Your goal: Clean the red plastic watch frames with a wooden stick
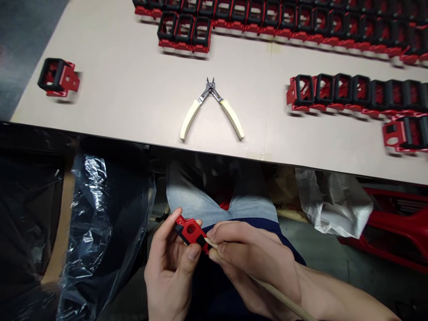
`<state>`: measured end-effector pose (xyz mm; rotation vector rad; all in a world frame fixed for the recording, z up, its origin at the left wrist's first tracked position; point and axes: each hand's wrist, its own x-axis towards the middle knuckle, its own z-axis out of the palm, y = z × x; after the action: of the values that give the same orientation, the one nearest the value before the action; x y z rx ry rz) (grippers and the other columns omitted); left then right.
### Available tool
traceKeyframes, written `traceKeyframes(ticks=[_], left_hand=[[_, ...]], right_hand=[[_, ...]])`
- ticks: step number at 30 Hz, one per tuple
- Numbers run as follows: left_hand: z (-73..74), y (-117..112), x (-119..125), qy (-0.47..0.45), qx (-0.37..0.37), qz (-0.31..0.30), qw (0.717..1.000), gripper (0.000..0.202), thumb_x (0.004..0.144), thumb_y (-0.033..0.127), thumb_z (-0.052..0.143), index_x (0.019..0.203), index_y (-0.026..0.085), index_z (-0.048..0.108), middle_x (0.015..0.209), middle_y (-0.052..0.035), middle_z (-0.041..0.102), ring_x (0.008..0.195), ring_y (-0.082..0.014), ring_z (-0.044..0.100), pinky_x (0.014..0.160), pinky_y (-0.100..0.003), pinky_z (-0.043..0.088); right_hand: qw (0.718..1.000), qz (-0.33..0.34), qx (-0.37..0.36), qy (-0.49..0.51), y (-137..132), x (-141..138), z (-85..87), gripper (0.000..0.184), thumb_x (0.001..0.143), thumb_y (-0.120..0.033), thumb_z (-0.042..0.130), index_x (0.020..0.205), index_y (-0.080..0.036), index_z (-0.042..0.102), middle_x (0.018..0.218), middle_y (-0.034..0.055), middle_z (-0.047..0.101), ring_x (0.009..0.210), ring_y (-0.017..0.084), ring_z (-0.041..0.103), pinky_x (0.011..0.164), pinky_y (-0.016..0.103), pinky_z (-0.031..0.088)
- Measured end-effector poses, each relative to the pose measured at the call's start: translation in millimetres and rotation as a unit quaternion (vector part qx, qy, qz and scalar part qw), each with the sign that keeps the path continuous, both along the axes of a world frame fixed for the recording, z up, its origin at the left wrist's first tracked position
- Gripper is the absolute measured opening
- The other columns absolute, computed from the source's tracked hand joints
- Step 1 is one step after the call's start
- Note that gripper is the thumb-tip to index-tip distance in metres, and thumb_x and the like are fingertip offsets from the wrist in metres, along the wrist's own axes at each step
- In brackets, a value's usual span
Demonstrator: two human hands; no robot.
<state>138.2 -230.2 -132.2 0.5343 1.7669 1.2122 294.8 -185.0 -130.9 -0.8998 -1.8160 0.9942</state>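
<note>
Low in the frame, above the person's lap and below the bench [133, 102] edge, the left hand [169, 272] has its fingers and thumb closed around a small red part [189, 230] with a round hole and a black bit on its lower side. The right hand [249, 258] is closed in a pinch on a thin wooden stick [274, 292], whose tip touches the part's black end; the rest of the stick runs off toward the lower right. On the bench, mid-frame, a pair of cream-handled pliers [211, 104] lies spread open and untouched, well apart from both hands. Rows of red-and-black pieces [267, 18] line the top of the frame, with more of them [354, 91] lined up at the right and a single piece [58, 78] alone at the upper left. Judging by these rows, a good many pieces look finished and set out, while the one in hand appears to be mid-work, with the stick at it and not yet placed among the others. How many remain cannot be told; a clear plastic bag [100, 223] sits at the lower left, its contents hidden.
</note>
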Motion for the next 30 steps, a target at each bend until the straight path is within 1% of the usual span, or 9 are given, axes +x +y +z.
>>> traceKeyframes(ticks=[3,7,9,14,19,22,24,27,30], left_hand=[[4.7,2,4,-0.004,-0.004,0.007,1.0,0.054,0.08,0.054,0.094,0.127,0.031,0.076,0.111,-0.0023,0.083,0.099,-0.0216,0.082,0.09,-0.028,0.065],[5.8,3,2,-0.021,-0.009,0.012,1.0,0.058,0.079,0.056,0.094,0.128,0.03,0.075,0.108,-0.0024,0.084,0.098,-0.0191,0.081,0.09,-0.023,0.063],[3.9,3,0,-0.027,-0.009,0.011,1.0,0.057,0.081,0.055,0.093,0.129,0.03,0.075,0.109,-0.003,0.084,0.099,-0.0192,0.081,0.09,-0.023,0.062],[0.6,2,-2,-0.03,0.001,0.005,1.0,0.057,0.08,0.052,0.095,0.128,0.029,0.075,0.109,-0.0039,0.084,0.1,-0.0209,0.082,0.089,-0.024,0.064],[3.2,1,2,-0.033,-0.001,0.015,0.999,0.054,0.079,0.053,0.095,0.125,0.031,0.077,0.109,-0.0019,0.083,0.1,-0.0194,0.081,0.09,-0.023,0.064],[0.2,0,0,-0.047,0.01,0.007,0.999,0.056,0.078,0.052,0.097,0.125,0.029,0.077,0.106,-0.0041,0.084,0.096,-0.0215,0.083,0.087,-0.025,0.066],[-3.9,1,-4,-0.067,0.026,0.006,0.997,0.056,0.079,0.049,0.096,0.127,0.028,0.075,0.105,-0.0059,0.084,0.094,-0.023,0.084,0.084,-0.028,0.068],[-10.3,4,-9,-0.097,0.065,-0.004,0.993,0.051,0.084,0.043,0.094,0.127,0.028,0.072,0.103,-0.0076,0.085,0.086,-0.0243,0.085,0.078,-0.032,0.07],[-14.1,7,-13,-0.103,0.106,-0.024,0.989,0.045,0.084,0.038,0.094,0.122,0.028,0.071,0.1,-0.0082,0.087,0.08,-0.0238,0.085,0.075,-0.033,0.071]], right_hand=[[1.0,0.0,0.007,0.004,-1,1,-1.2,0.02,0.099,-0.002,0.064,0.113,-0.015,0.069,0.104,0.0105,0.078,0.089,0.017,0.082,0.08,0.023,0.071],[0.999,-0.001,-0.014,0.042,-2,1,-1.6,0.019,0.101,-0.004,0.064,0.115,-0.017,0.068,0.106,0.0101,0.077,0.092,0.018,0.082,0.084,0.027,0.072],[0.999,-0.002,-0.019,0.047,-2,1,-1.5,0.02,0.101,-0.003,0.064,0.115,-0.017,0.067,0.106,0.0101,0.077,0.093,0.019,0.082,0.084,0.029,0.073],[0.999,0.015,0.005,0.038,0,-1,-1.8,0.022,0.099,0.0,0.062,0.113,-0.016,0.066,0.103,0.0109,0.076,0.094,0.019,0.083,0.083,0.025,0.072],[1.0,-0.015,0.014,0.003,1,-1,-3.2,0.021,0.1,-0.003,0.065,0.115,-0.017,0.071,0.105,0.0081,0.079,0.086,0.014,0.081,0.078,0.019,0.07],[0.999,-0.04,0.004,0.006,4,0,-4.9,0.019,0.1,-0.006,0.071,0.114,-0.018,0.074,0.111,0.008,0.081,0.087,0.012,0.081,0.079,0.016,0.068],[0.998,-0.057,-0.007,0.031,7,0,-7.1,0.022,0.101,-0.006,0.07,0.118,-0.019,0.074,0.112,0.0086,0.082,0.094,0.014,0.082,0.083,0.019,0.068],[0.994,-0.089,-0.019,0.06,7,0,-10.9,0.034,0.101,0.0,0.062,0.129,-0.018,0.072,0.109,0.0095,0.084,0.099,0.017,0.082,0.088,0.024,0.069],[0.997,-0.064,-0.019,0.048,7,-1,-10.9,0.042,0.101,0.001,0.055,0.136,-0.017,0.069,0.11,0.0111,0.083,0.1,0.02,0.081,0.087,0.03,0.069]])
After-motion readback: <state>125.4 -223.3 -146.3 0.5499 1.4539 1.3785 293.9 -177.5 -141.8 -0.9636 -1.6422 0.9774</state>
